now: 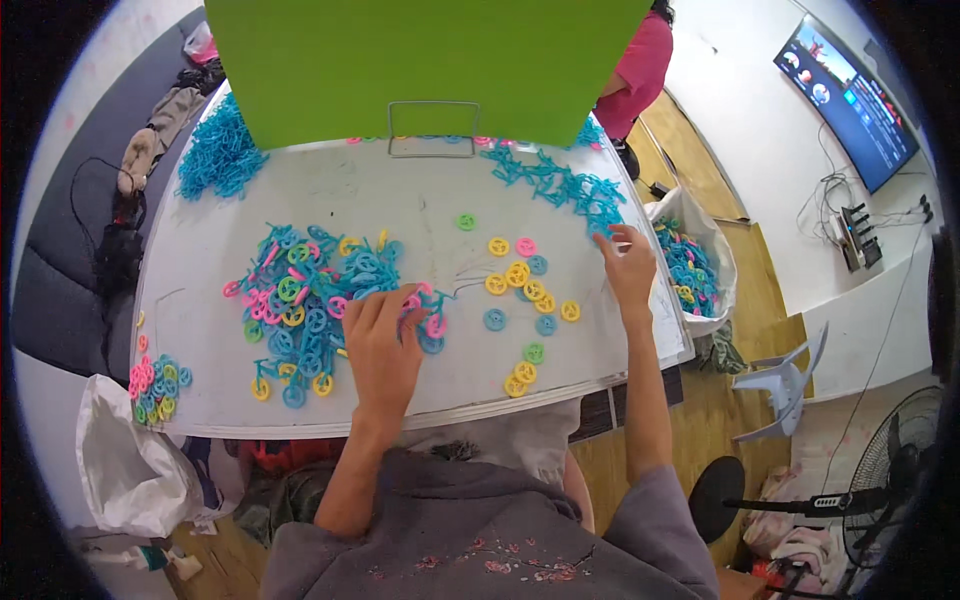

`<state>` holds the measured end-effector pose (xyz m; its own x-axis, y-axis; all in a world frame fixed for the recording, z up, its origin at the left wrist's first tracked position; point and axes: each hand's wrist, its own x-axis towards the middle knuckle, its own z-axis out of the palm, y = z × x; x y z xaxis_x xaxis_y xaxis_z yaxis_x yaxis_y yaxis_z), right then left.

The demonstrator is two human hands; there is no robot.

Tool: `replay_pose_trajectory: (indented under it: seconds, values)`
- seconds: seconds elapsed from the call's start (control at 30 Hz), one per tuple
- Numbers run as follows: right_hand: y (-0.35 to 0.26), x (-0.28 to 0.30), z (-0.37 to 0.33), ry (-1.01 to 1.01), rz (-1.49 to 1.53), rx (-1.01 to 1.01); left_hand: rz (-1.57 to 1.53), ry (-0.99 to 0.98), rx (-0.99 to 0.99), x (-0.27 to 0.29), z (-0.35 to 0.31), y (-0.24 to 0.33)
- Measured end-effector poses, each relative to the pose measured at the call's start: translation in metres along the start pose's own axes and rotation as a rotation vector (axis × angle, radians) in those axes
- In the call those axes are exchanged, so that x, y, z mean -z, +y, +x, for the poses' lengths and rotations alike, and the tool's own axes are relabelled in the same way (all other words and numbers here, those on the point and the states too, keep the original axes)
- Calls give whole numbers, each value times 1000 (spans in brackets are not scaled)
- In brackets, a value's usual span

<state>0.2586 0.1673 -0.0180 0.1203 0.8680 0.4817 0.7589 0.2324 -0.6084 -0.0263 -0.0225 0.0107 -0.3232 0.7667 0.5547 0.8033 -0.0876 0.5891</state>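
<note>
Nearest, on the near side of the mixed pile (300,310), is the person's dark grey top (480,545) with a sprig of small flowers. The pile, blue stick-like pieces tangled with pink, yellow, green and blue spoked wheels, sits on the white tabletop (350,190). A slumped white sack (130,470) lies to the pile's near left, and a small wheel cluster (158,388) occupies the tabletop's corner left of the pile.

The left hand (385,335) is at the pile's right edge, fingers bent down over its pieces; what they pinch, if anything, is hidden. Loose wheels (517,273), mostly yellow and blue, are scattered right of the pile. Past them, farther right, the right hand (628,265) has its thumb and fingers curved at the end of a blue stick band (560,185); I cannot tell whether they grip a piece. An open white bag (722,265) of similar parts stands well to the pile's right. Beyond the pile, to its left, is a blue stick heap (220,150); behind the pile rises a green board (430,70).
</note>
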Motion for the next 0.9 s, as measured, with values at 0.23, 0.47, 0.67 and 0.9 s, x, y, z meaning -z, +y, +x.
replay_pose_trajectory:
  seconds: [0.23,0.47,0.67,0.9]
  values:
    - [17,-10,5,35,-100,100,-14,32,2,-8,-4,-11]
    - [-6,15,-5,68,36,-23,99,160,-7,-8,-8,15]
    - [-42,29,-49,63,465,65,-386,4,41,-37,-2,56]
    - [-82,38,-117,-30,335,386,-1116,-402,455,-63,9,67]
